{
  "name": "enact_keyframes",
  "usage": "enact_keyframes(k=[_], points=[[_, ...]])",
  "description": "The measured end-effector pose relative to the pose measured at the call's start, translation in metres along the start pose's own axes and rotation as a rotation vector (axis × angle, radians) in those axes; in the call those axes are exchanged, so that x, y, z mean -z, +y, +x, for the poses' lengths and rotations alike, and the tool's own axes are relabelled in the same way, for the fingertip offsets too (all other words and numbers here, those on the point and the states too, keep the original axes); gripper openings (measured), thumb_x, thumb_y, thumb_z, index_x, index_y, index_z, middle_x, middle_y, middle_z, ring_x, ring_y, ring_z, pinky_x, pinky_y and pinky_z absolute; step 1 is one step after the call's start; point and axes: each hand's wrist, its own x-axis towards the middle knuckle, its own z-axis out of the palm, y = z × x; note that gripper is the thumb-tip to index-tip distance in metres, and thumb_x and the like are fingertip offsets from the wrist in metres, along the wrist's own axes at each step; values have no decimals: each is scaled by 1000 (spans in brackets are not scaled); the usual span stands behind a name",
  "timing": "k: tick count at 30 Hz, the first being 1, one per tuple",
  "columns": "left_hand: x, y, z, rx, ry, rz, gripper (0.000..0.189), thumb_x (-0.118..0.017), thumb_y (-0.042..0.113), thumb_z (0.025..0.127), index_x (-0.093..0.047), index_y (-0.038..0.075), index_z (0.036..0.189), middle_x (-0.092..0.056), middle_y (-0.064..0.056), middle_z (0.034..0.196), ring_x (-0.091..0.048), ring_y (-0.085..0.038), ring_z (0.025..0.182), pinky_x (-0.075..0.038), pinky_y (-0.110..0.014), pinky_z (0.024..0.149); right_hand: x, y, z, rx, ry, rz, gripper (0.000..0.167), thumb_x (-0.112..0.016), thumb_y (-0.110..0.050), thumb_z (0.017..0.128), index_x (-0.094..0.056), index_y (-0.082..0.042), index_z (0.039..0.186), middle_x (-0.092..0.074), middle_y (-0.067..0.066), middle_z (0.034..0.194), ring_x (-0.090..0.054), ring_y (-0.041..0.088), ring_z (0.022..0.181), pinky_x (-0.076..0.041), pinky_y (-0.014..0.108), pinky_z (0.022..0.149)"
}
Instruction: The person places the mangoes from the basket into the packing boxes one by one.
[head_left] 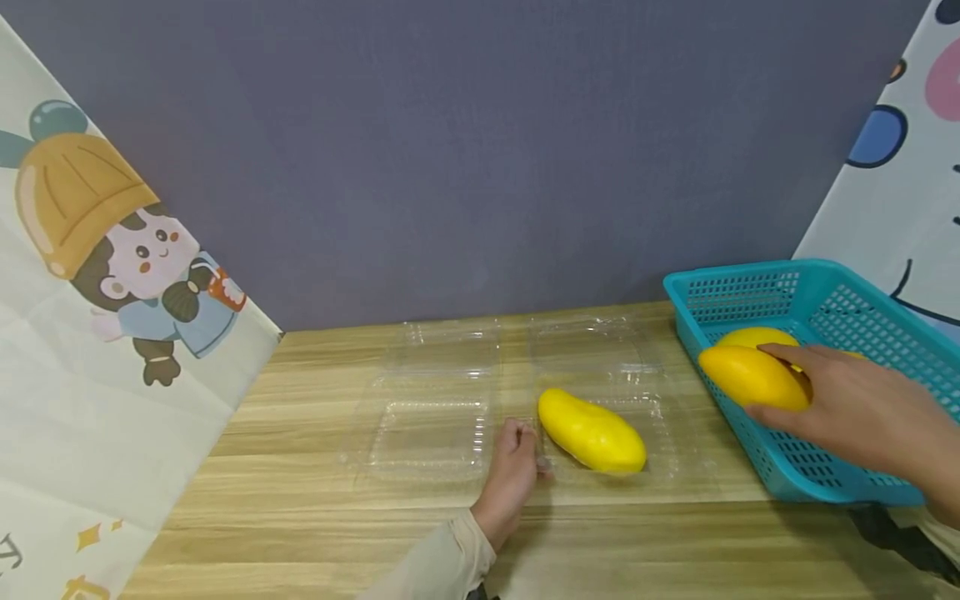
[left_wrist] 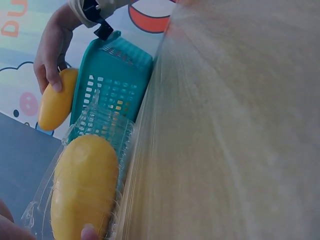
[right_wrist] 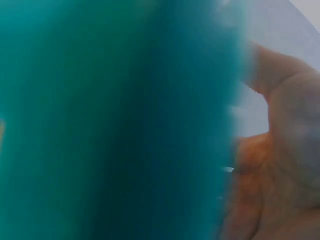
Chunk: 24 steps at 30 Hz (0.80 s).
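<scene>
My right hand (head_left: 847, 408) grips a yellow-orange mango (head_left: 753, 377) over the left rim of the teal basket (head_left: 810, 492); the left wrist view also shows this held mango (left_wrist: 56, 102). In the right wrist view the blurred basket wall (right_wrist: 125, 125) hides the fingertips of my right hand (right_wrist: 285, 130). On the table, my left hand (head_left: 512, 475) pinches the near left edge of an open clear plastic clamshell box (head_left: 663, 433). A yellow mango (head_left: 592, 432) lies slantwise in that box, just right of the left fingers.
A second open clear clamshell box (head_left: 431, 433) sits to the left on the wooden table (head_left: 285, 500). More mangoes, such as one behind the held mango (head_left: 757, 336), are in the basket. A grey-blue wall (head_left: 465, 167) rises at the back, with printed panels at both sides.
</scene>
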Motion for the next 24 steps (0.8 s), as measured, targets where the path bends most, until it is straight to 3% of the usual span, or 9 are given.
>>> enact_keyframes(k=[13, 24], points=[[1, 0, -1, 9, -5, 2, 11, -34, 13, 106, -39, 6, 99, -41, 0, 79, -49, -14, 73, -52, -28, 69, -4, 0, 9, 36, 19, -27, 93, -71, -67, 78, -48, -3, 141, -50, 35, 135, -53, 24, 72, -37, 33, 53], [0, -1, -1, 8, -2, 6, 10, -34, 13, 106, -39, 6, 101, -42, -1, 81, -49, -13, 72, -52, -28, 68, -1, -9, 11, 95, 65, -43, 81, -80, -47, 77, -51, -3, 139, -54, 32, 130, -56, 26, 76, -41, 35, 55]])
